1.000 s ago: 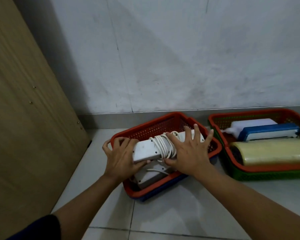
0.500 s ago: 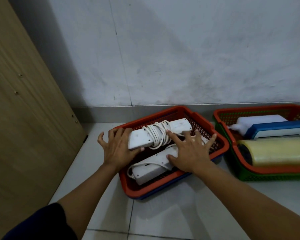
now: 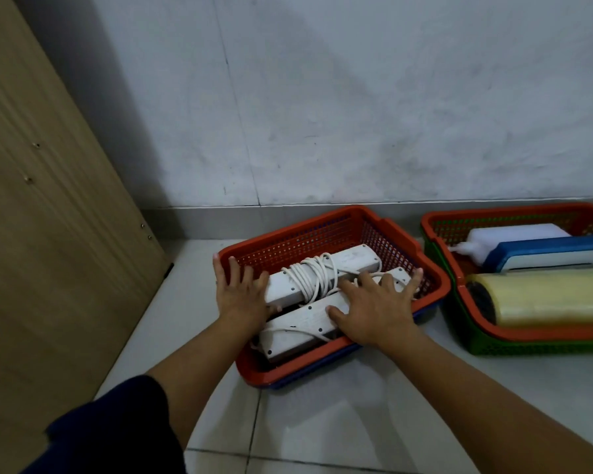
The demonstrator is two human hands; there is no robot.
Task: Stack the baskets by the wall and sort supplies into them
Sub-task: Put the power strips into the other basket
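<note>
Progress: two stacks stand on the floor by the wall (image 3: pixel 356 114). Left stack: red basket (image 3: pixel 322 230) nested in a blue basket (image 3: pixel 308 372); holds two power strips. Right stack: red basket (image 3: pixel 514 217) in a green basket (image 3: pixel 528 347); holds a white bottle (image 3: pixel 507 236), a blue-and-white case (image 3: pixel 548 253) and a yellowish roll (image 3: pixel 545 299). Sorting looks largely done; nothing loose is visible.

Left hand (image 3: pixel 242 299): fingers spread flat, gripping nothing, against the end of the cord-wrapped strip (image 3: pixel 322 273), fingertips at the basket's rim.

Right hand (image 3: pixel 374 311): fingers splayed, unclenched, pressing on the second strip (image 3: pixel 305 328), which extends from under the palm toward the near corner.
</note>
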